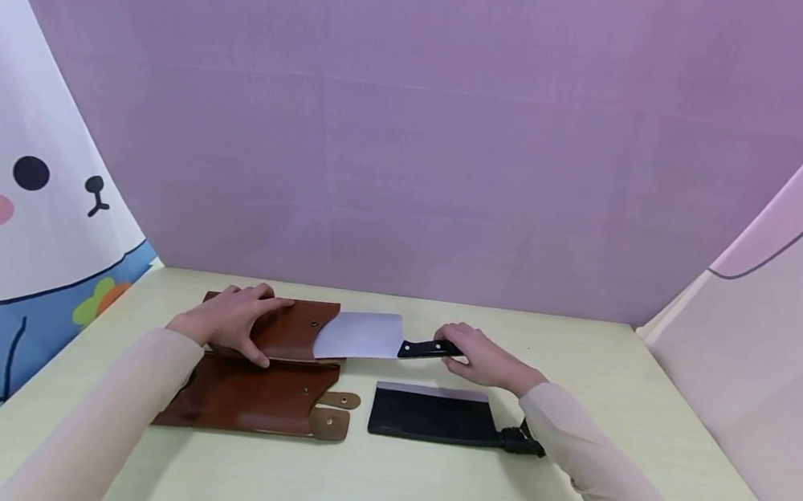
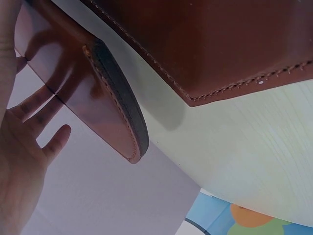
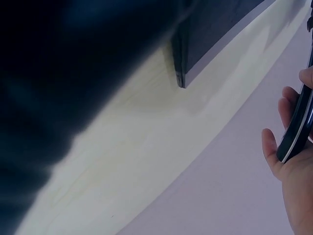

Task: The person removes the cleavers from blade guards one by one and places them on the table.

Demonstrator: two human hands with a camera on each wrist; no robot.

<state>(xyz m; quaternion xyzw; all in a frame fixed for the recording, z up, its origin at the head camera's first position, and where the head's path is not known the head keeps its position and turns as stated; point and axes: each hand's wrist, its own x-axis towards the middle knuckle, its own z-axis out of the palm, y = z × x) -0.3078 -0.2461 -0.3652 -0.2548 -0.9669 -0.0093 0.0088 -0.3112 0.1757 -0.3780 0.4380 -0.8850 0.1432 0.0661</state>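
Note:
In the head view my left hand (image 1: 242, 320) holds the farther brown leather knife sheath (image 1: 299, 329) across its width, thumb at the near edge and fingers toward the far edge. The left wrist view shows the rounded closed end of this sheath. My right hand (image 1: 481, 357) grips the black riveted handle (image 1: 428, 350) of a cleaver, whose wide blade (image 1: 360, 335) lies partly inside the sheath's mouth. The front of the blade is hidden by the leather. In the right wrist view the handle's end (image 3: 293, 142) sticks out past the curled fingers.
A second brown leather sheath (image 1: 249, 397) with two snap straps (image 1: 332, 424) lies on the table nearer to me. Right of it lies another cleaver (image 1: 432, 415) with a black-covered blade, its handle partly behind my right sleeve. A purple cloth wall (image 1: 410, 163) rises behind the table.

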